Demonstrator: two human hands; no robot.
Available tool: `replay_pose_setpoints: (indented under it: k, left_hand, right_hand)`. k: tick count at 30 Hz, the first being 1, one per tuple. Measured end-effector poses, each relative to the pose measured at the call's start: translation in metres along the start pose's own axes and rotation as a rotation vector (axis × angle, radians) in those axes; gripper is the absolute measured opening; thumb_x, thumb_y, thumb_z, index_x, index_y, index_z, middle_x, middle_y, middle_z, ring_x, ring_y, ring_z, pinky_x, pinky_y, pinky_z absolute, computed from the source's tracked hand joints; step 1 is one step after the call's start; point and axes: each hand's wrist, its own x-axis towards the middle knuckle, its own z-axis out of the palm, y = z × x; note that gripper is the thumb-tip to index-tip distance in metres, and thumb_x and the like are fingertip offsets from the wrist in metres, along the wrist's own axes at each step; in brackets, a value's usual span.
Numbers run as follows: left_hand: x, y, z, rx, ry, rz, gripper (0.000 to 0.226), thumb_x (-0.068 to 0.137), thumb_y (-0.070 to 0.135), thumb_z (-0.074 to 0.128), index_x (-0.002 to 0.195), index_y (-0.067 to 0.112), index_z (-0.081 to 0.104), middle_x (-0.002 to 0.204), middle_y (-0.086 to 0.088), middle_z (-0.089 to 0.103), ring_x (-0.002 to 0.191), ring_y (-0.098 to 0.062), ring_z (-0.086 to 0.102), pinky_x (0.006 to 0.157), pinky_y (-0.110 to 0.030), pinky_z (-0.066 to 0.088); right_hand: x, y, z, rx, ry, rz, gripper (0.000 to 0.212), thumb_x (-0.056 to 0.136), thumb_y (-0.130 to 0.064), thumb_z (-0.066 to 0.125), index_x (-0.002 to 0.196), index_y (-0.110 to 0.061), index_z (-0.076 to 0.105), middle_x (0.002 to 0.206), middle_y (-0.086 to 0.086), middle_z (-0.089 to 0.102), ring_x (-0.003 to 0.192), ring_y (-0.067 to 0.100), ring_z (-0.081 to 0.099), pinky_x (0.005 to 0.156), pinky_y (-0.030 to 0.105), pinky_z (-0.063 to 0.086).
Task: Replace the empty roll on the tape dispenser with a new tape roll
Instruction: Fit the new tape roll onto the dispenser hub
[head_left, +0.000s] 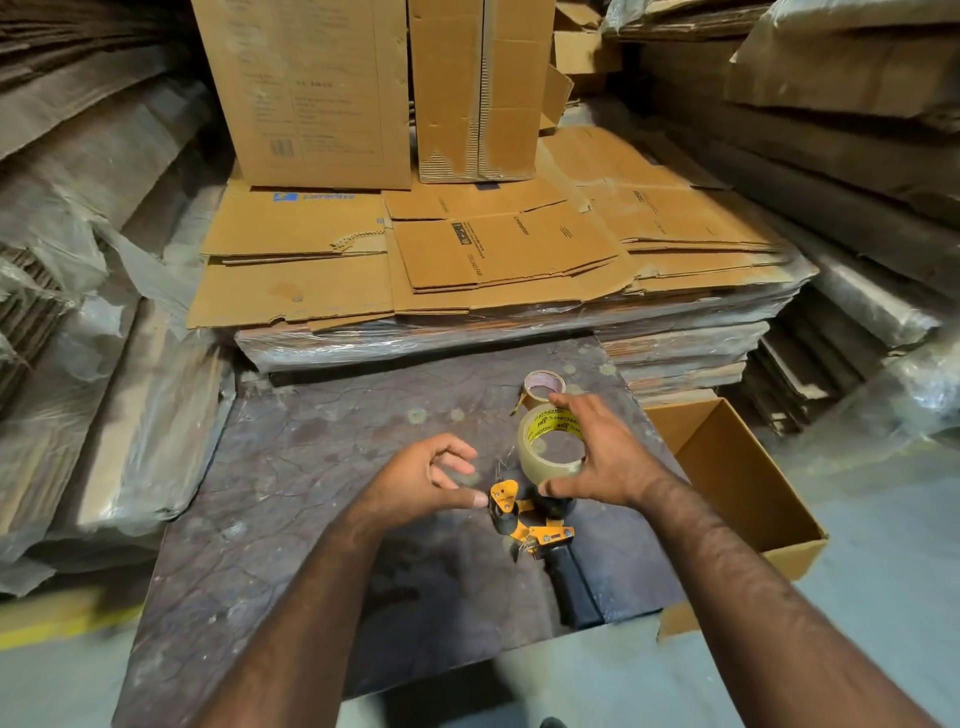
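Right-hand grip (602, 457), right of frame centre: fingers and thumb curled round the new tape roll (550, 447), clear tape on a yellow-printed core, held on edge directly above the tape dispenser (540, 535). Left-hand grip (426, 478), just left of centre: fingers loosely curled, holding nothing, thumb tip next to the dispenser's yellow front plate. The dispenser lies on the dark mottled desk (311, 467) with its black handle toward the lower frame; the empty roll (543, 387) stands on the desk just beyond the right hand, an open cardboard box (737, 483) sits at right, and flattened cartons (467, 249) are stacked across the upper frame.
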Motion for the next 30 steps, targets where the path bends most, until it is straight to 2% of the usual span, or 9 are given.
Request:
replay_pose_setpoints:
  k: [3, 5, 7, 11, 13, 15, 17, 20, 30]
  left_hand:
    - [0.002, -0.003, 0.009, 0.037, 0.065, 0.032, 0.070, 0.058, 0.051, 0.094, 0.119, 0.037, 0.063, 0.118, 0.012, 0.068, 0.098, -0.008, 0.066, 0.082, -0.026, 0.055]
    - [0.009, 0.002, 0.024, 0.055, 0.061, 0.049, 0.070, 0.058, 0.055, 0.091, 0.120, 0.035, 0.064, 0.117, 0.015, 0.067, 0.104, -0.004, 0.063, 0.081, -0.022, 0.051]
    - [0.018, 0.004, 0.039, 0.161, 0.087, 0.089, 0.060, 0.061, 0.053, 0.088, 0.112, 0.028, 0.069, 0.108, 0.013, 0.070, 0.096, -0.003, 0.065, 0.078, -0.019, 0.051]
    - [0.026, 0.001, 0.063, 0.349, 0.145, 0.110, 0.009, 0.071, 0.030, 0.077, 0.073, 0.024, 0.071, 0.068, 0.011, 0.067, 0.065, -0.003, 0.061, 0.065, -0.023, 0.048]
    - [0.029, -0.003, 0.073, 0.405, 0.147, 0.059, 0.012, 0.068, 0.036, 0.070, 0.062, 0.029, 0.062, 0.061, 0.010, 0.062, 0.063, -0.009, 0.060, 0.065, -0.027, 0.051]
    - [0.034, -0.010, 0.082, 0.448, 0.167, 0.029, 0.021, 0.069, 0.039, 0.070, 0.057, 0.033, 0.054, 0.067, 0.006, 0.066, 0.068, -0.017, 0.062, 0.065, -0.031, 0.052]
    - [0.040, -0.018, 0.094, 0.480, 0.173, 0.011, 0.024, 0.075, 0.035, 0.075, 0.060, 0.031, 0.057, 0.073, 0.005, 0.068, 0.071, -0.019, 0.063, 0.064, -0.031, 0.051]
    - [0.053, -0.026, 0.107, 0.617, 0.218, 0.026, 0.013, 0.081, 0.034, 0.074, 0.076, 0.023, 0.069, 0.085, 0.005, 0.072, 0.085, -0.021, 0.067, 0.072, -0.033, 0.049]
    - [0.095, -0.057, 0.132, 0.924, 0.176, -0.094, 0.022, 0.092, 0.042, 0.059, 0.091, 0.022, 0.065, 0.103, 0.000, 0.069, 0.106, -0.025, 0.062, 0.085, -0.039, 0.043]
  right_hand:
    - [-0.007, 0.002, 0.006, -0.049, -0.020, 0.013, 0.118, 0.054, -0.046, 0.092, 0.151, -0.028, 0.028, 0.145, -0.002, 0.038, 0.132, 0.016, 0.042, 0.110, 0.034, 0.040]
    - [-0.010, 0.004, 0.010, -0.086, -0.041, 0.023, 0.120, 0.054, -0.045, 0.093, 0.153, -0.027, 0.027, 0.147, -0.002, 0.037, 0.134, 0.016, 0.041, 0.109, 0.034, 0.040]
    - [-0.014, 0.006, 0.014, -0.095, -0.051, 0.028, 0.122, 0.054, -0.044, 0.093, 0.154, -0.026, 0.026, 0.147, -0.001, 0.037, 0.135, 0.017, 0.041, 0.109, 0.033, 0.040]
    - [-0.020, 0.021, 0.020, -0.085, -0.071, 0.038, 0.129, 0.053, -0.044, 0.093, 0.156, -0.016, 0.021, 0.148, 0.003, 0.036, 0.136, 0.018, 0.040, 0.112, 0.032, 0.037]
    - [-0.021, 0.033, 0.023, -0.086, -0.075, 0.070, 0.125, 0.053, -0.043, 0.094, 0.154, -0.014, 0.026, 0.146, 0.004, 0.036, 0.135, 0.020, 0.042, 0.112, 0.034, 0.039]
    - [-0.019, 0.047, 0.028, -0.093, -0.089, 0.076, 0.117, 0.053, -0.040, 0.095, 0.148, -0.012, 0.032, 0.142, 0.006, 0.038, 0.132, 0.023, 0.046, 0.109, 0.037, 0.043]
    - [-0.014, 0.059, 0.035, -0.089, -0.113, 0.076, 0.111, 0.055, -0.037, 0.094, 0.145, -0.011, 0.034, 0.140, 0.007, 0.039, 0.127, 0.023, 0.049, 0.104, 0.036, 0.046]
    - [0.002, 0.078, 0.047, -0.075, -0.135, 0.065, 0.108, 0.058, -0.032, 0.092, 0.146, -0.015, 0.034, 0.141, 0.004, 0.039, 0.128, 0.024, 0.049, 0.104, 0.035, 0.046]
    - [0.054, 0.143, 0.085, -0.074, -0.239, -0.016, 0.112, 0.057, -0.029, 0.093, 0.149, -0.023, 0.029, 0.147, -0.002, 0.039, 0.129, 0.022, 0.051, 0.106, 0.040, 0.047]
